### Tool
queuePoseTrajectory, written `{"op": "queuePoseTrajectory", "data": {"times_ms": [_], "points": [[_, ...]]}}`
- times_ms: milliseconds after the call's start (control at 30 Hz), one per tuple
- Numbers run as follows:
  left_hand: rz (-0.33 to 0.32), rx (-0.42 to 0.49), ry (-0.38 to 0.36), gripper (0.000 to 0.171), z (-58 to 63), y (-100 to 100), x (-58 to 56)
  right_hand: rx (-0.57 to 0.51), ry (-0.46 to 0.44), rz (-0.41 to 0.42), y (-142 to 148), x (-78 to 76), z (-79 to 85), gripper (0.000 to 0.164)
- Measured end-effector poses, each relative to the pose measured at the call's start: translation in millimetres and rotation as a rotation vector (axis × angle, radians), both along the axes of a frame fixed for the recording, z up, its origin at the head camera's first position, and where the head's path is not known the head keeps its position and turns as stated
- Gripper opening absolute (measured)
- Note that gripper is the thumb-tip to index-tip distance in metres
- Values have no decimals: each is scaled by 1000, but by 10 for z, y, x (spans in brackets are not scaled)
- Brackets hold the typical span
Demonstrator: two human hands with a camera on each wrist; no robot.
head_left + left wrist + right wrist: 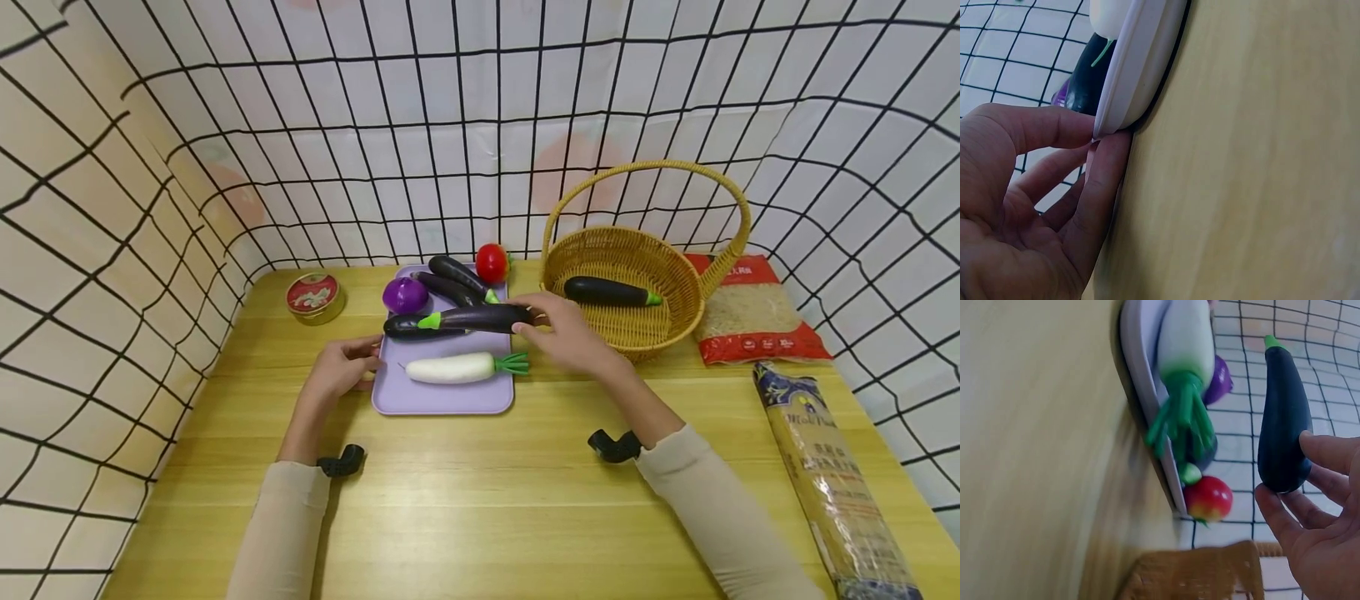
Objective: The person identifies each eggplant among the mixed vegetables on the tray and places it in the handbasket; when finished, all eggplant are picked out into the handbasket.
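Note:
My right hand (pixel 566 333) holds an eggplant (pixel 483 317) by its blunt end, raised over the lilac tray (pixel 442 403); its green cap points left. In the right wrist view, the thumb and fingers grip the eggplant (pixel 1285 419) around its base. The left hand (pixel 341 367) pinches the tray's left rim (pixel 1110 106), as the left wrist view shows. On the tray lie a white radish (pixel 450 368) with green stalks, a purple onion (pixel 406 296) and other eggplants (pixel 452 289), one partly hidden under the held one. A tomato (pixel 492 263) sits at the far right corner.
Right of the tray stands a wicker basket (pixel 637 337) with a tall handle, one eggplant (pixel 609 292) inside. Farther right lie a red-edged packet (pixel 753 308) and a long noodle packet (pixel 832 475). A round tin (pixel 315 298) stands at the left. Gridded cloth walls surround the table.

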State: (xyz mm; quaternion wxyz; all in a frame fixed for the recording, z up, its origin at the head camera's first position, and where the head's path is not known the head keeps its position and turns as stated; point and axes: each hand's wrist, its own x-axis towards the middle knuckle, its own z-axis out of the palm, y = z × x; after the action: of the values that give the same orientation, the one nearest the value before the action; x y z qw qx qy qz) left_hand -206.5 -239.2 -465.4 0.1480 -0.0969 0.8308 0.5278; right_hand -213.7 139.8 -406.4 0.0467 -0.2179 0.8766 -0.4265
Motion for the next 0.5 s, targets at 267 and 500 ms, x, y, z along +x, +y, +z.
{"op": "queuePoseTrajectory", "data": {"times_ms": [267, 500], "points": [[-3, -8, -2, 57, -15, -12, 13, 7, 54, -56, 330, 109, 133, 42], [-3, 5, 7, 57, -10, 0, 3, 53, 61, -134, 709, 179, 203, 44]]}}
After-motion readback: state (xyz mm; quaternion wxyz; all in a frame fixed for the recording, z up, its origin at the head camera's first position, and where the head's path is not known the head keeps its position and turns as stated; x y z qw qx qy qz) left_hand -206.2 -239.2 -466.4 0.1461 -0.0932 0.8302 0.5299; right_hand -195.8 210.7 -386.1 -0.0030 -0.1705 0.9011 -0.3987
